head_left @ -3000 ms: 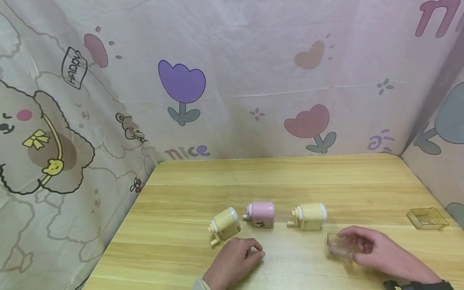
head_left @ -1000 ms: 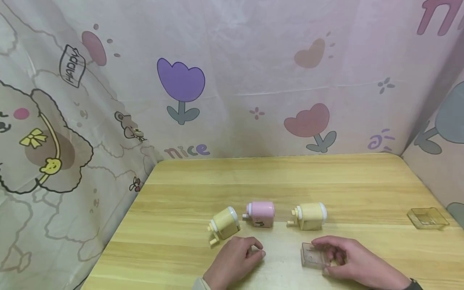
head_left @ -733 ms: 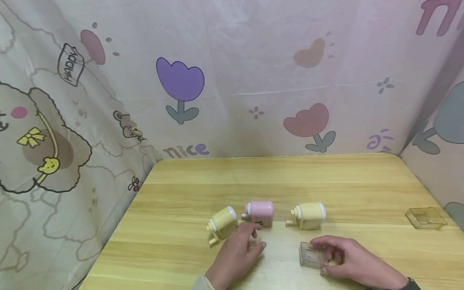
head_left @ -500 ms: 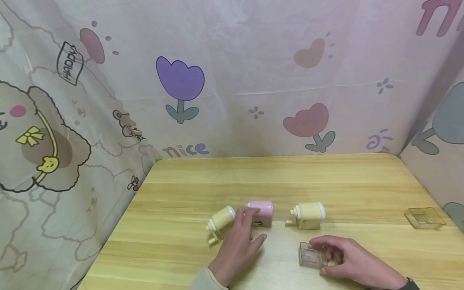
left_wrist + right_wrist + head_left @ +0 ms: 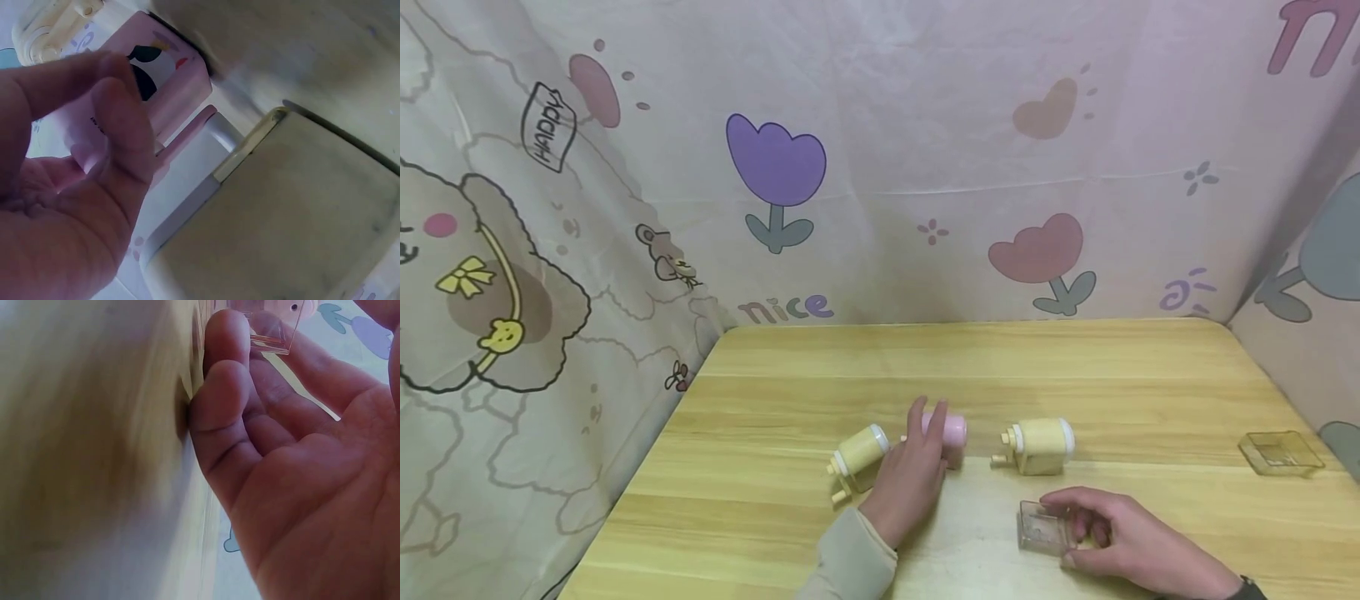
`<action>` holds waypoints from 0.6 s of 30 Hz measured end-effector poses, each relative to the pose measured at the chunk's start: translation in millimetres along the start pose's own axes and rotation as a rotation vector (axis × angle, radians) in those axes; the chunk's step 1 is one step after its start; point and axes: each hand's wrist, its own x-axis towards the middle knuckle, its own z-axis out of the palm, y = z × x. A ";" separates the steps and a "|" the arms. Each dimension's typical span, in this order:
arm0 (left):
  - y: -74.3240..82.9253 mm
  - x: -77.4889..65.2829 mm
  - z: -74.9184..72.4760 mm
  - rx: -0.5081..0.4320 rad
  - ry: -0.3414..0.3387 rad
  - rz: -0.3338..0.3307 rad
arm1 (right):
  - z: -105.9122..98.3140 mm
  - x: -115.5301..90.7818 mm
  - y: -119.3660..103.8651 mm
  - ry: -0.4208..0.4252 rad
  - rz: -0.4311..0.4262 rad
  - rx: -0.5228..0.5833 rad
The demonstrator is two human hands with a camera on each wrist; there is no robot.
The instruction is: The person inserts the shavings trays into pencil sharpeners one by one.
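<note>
My left hand [image 5: 910, 479] reaches over a pink hand-crank pencil sharpener [image 5: 955, 431], its fingers stretched across the top and hiding the crank side. In the left wrist view, the pink sharpener [image 5: 178, 94] shows just past the curled outer fingers. Close to that hand on the left stands a pale yellow crank sharpener [image 5: 859, 452], set at an angle. My right hand [image 5: 1112, 533] pinches a small clear plastic shavings box [image 5: 1040, 531] between thumb and fingers, low at the table. Part of this clear box [image 5: 272, 342] appears at the top of the right wrist view.
Another pale yellow crank sharpener [image 5: 1041, 446] stands right of the pink one, behind the clear box. A yellowish transparent box [image 5: 1281, 467] lies near the table's right edge. The wooden table [image 5: 985, 358] meets a printed curtain [image 5: 887, 167] at the back and sides.
The right hand brought the clear box leftward, then held it still. My left hand has moved forward and right from its resting place, over the pink sharpener, with its fingers straightening.
</note>
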 end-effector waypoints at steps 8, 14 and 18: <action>-3.4 -1.1 1.7 -0.020 0.029 0.014 | 0.7 0.0 -1.3 -0.001 0.017 -0.039; -3.9 -14.6 -1.8 -0.058 0.026 0.011 | 0.0 0.4 -1.4 -0.020 0.045 -0.005; -0.1 -27.9 -4.6 -0.068 0.033 0.039 | -1.1 0.4 -0.9 -0.010 0.011 -0.025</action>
